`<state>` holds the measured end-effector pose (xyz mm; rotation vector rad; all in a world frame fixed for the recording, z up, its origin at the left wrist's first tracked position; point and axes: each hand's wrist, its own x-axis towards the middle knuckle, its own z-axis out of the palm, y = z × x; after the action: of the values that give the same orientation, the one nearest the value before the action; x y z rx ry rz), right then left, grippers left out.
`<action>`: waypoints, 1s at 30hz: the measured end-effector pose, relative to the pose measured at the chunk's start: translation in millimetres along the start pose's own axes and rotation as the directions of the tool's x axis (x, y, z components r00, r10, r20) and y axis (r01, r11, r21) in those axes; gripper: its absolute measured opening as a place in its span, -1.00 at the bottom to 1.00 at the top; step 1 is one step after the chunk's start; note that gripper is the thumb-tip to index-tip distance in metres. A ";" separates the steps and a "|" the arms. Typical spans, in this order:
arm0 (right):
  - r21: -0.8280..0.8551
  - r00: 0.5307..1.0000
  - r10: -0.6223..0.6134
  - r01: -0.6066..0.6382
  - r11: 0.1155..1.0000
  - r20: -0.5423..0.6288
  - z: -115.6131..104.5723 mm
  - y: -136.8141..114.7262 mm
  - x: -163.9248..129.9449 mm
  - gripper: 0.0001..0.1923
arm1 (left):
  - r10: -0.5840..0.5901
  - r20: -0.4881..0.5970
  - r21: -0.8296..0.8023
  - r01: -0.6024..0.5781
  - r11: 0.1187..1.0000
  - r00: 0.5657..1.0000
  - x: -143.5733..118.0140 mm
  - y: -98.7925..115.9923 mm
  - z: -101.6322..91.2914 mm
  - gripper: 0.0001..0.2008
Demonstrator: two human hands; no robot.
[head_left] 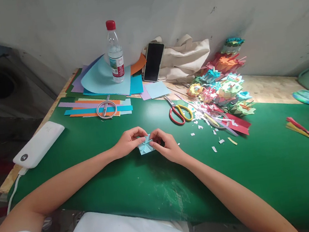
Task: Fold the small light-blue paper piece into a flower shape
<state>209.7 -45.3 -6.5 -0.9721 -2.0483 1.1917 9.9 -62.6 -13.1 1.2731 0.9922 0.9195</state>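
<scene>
A small light-blue folded paper (145, 148) with creases meeting at its middle is held just over the green mat (109, 188). My left hand (131, 141) pinches its upper left side between thumb and fingers. From the other side, my right hand (166, 145) grips the upper right part, its thumb on the front face. The fingers behind the paper are partly hidden. Beyond my right hand lie scissors (178, 112) with one red and one yellow handle, their blades pointing away.
Paper strips (87, 110) with a tape roll (106, 110), a water bottle (116, 57) on coloured sheets, and a phone (154, 62) against a cloth bag (187, 58) stand behind. Paper flowers (223, 82) and scraps (214, 149) lie right; a power bank (39, 144) lies left.
</scene>
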 end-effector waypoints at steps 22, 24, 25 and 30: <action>-0.370 0.971 -0.199 0.138 0.919 -0.131 13.7 2.4 -9.4 -0.91 | 0.052 -0.030 0.247 -0.044 0.968 0.998 -3.2 -2.1 4.6 -0.86; -0.431 0.957 -0.259 0.180 0.884 -0.132 14.7 3.1 -10.6 -0.90 | 0.047 -0.027 0.238 -0.040 0.970 0.999 -3.2 -1.6 5.2 -0.84; -0.457 0.947 -0.290 0.200 0.867 -0.135 15.1 3.6 -10.9 -0.89 | 0.045 -0.026 0.234 -0.037 0.972 0.999 -3.3 -1.2 5.5 -0.83; -0.532 0.892 -0.422 0.281 0.799 -0.161 15.2 5.3 -10.7 -0.89 | 0.039 -0.035 0.197 -0.032 0.980 0.999 -2.8 -0.4 5.3 -0.79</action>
<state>205.8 -59.4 -19.1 -0.8543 -2.2182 0.3059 13.9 -67.0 -13.1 1.4465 1.1154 0.8933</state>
